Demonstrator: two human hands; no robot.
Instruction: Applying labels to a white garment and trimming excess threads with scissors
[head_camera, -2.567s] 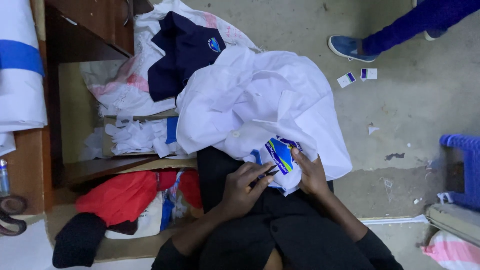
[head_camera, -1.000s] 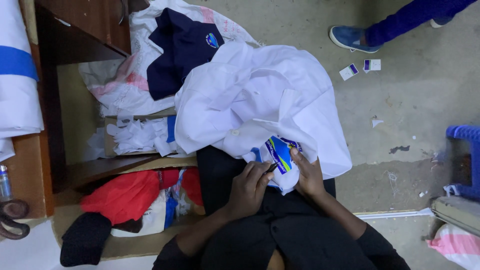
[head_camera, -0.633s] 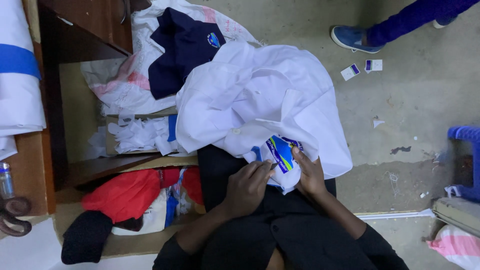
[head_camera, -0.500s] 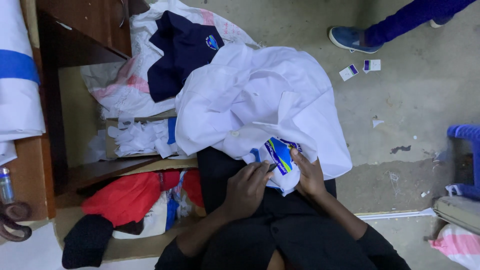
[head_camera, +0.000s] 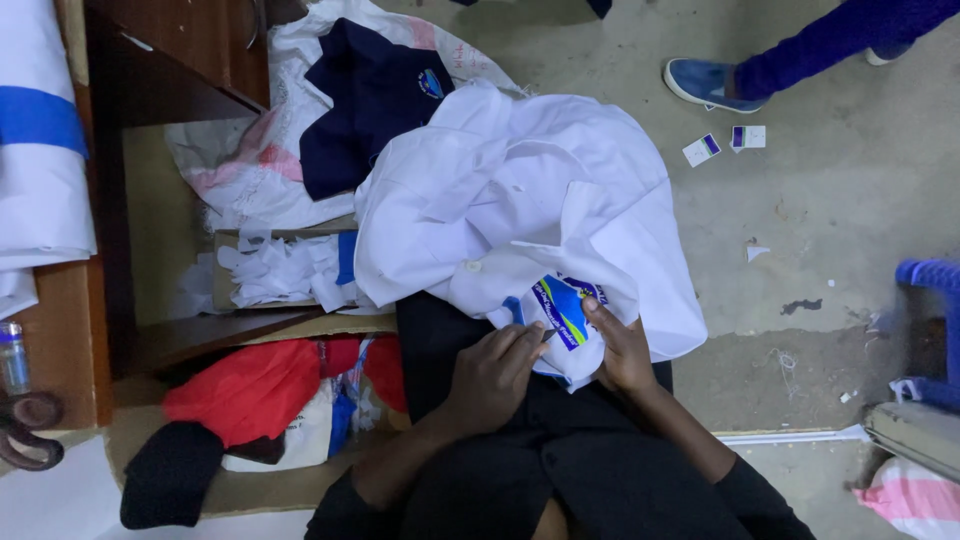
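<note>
White shirt (head_camera: 520, 200) at frame centre, draped over lap; right hand (head_camera: 622, 345) pinching blue-and-yellow badge (head_camera: 562, 310) flat for access, left hand (head_camera: 495, 375) closed on small dark tool at badge edge.

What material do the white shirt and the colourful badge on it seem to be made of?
The white shirt looks like thin matte woven cloth: it creases and drapes softly. The badge, pinched between the hands, seems a stitched fabric patch, slightly glossier; its thread is too small to confirm.
</note>
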